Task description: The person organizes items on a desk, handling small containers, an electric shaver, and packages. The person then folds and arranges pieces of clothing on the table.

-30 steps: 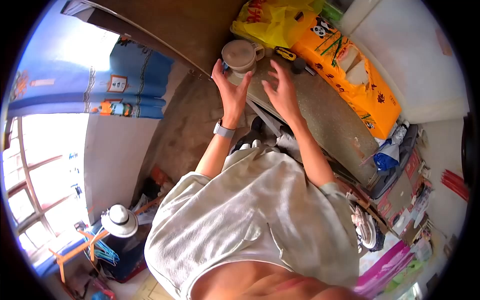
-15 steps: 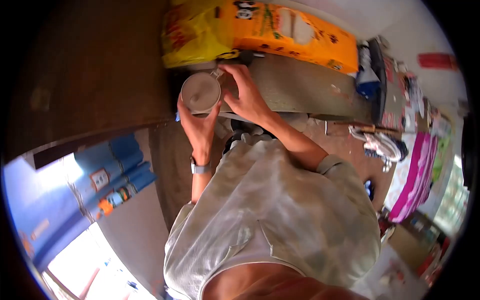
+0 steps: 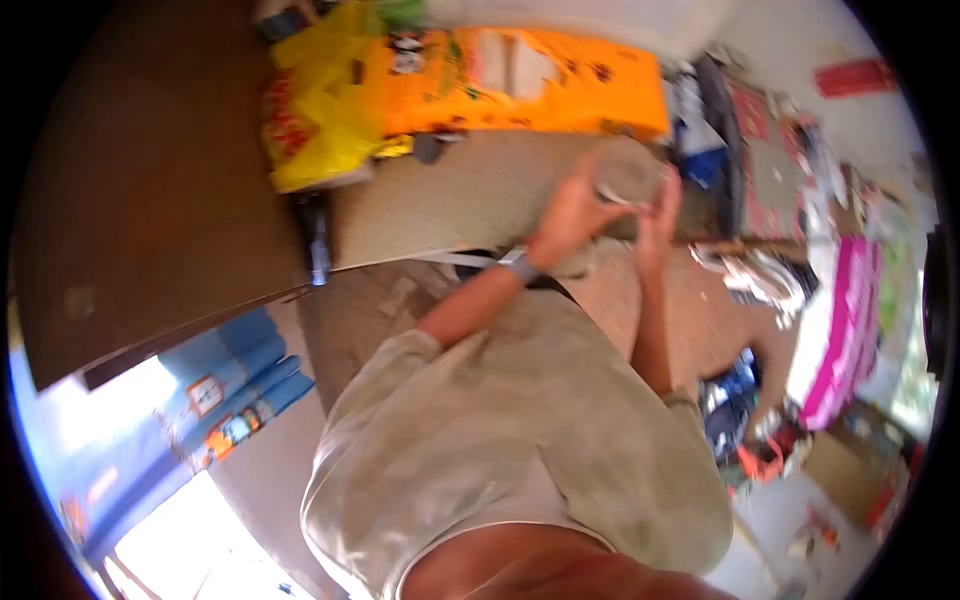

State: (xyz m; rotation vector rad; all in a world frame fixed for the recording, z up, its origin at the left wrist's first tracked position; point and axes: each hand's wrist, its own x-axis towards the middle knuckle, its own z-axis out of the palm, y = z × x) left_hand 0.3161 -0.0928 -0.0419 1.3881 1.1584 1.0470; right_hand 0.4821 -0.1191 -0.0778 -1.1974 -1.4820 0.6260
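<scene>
Between my two hands I hold a round jar-like container [image 3: 627,172] with a beige top, above the right part of the tabletop. My left hand [image 3: 577,215], with a watch at the wrist, wraps round its left side. My right hand [image 3: 656,220] is closed against its right side, fingers upward. Motion blurs the container and the fingertips, so its lid and any clasp are not clear.
A yellow plastic bag [image 3: 325,95] and an orange tissue pack [image 3: 560,85] lie along the back of the table [image 3: 430,205]. A dark wooden panel [image 3: 150,200] stands at left. A blue-and-white package [image 3: 698,140] is at the right end.
Both hands have carried the round container from the table's left end across to the right. My view has shifted too, and my right forearm is now more upright.
</scene>
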